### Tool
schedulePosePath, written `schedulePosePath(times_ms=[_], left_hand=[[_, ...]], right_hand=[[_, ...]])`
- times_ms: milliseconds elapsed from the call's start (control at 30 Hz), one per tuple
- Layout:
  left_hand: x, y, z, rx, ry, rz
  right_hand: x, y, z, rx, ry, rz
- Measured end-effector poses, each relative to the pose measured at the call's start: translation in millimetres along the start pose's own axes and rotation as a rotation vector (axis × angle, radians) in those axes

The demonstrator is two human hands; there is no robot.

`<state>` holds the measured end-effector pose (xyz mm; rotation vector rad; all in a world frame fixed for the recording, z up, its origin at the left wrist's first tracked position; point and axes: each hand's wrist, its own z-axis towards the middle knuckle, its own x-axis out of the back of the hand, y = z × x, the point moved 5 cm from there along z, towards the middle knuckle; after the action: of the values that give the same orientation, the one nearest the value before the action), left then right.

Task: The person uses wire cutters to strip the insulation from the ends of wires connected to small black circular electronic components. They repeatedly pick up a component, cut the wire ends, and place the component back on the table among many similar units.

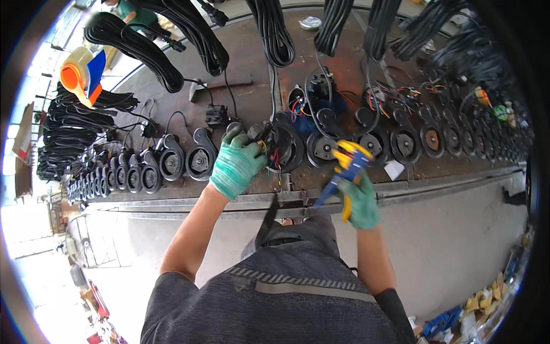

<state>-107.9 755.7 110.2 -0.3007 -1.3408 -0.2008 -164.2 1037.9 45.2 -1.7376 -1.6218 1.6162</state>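
My left hand (236,164), in a green-and-white glove, grips a black round motor housing (277,142) above the bench's near edge. Thin red, yellow and dark wires stick out of the housing toward me. To its right, my right hand (362,207), also gloved and slightly blurred, is closed around a blue-and-yellow wire stripper (352,159). The stripper's yellow head points up and away from me, apart from the wires. Just behind it sits a black round housing with a curved neck (324,148).
Similar black housings (405,143) line the bench's near edge on both sides. Coiled black cables (272,34) hang overhead. A hammer (197,89), an orange-and-white container (77,74) and bundles of coloured wires (378,98) are around. A person (137,14) is at far left.
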Motion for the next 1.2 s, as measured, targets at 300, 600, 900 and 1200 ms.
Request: schedulePosePath(times_ms=[300, 600, 900, 1200], left_hand=[[-5.5, -2.6, 2.0, -0.136, 0.200, -0.359], [-3.6, -5.3, 5.3, 0.113, 0.431, -0.829], [-8.1, -8.2, 8.5, 0.005, 0.527, -0.736], [-7.2, -2.2, 2.8, -0.047, 0.304, -0.685]], right_hand=[[-92.3, 54.0, 50.9, -0.009, -0.181, -0.025], [-104.7, 64.4, 42.5, 0.028, -0.106, -0.030], [-109.1, 70.6, 41.5, 0.088, -0.088, -0.165], [-117.8, 60.0, 22.1, 0.089, 0.002, -0.307]])
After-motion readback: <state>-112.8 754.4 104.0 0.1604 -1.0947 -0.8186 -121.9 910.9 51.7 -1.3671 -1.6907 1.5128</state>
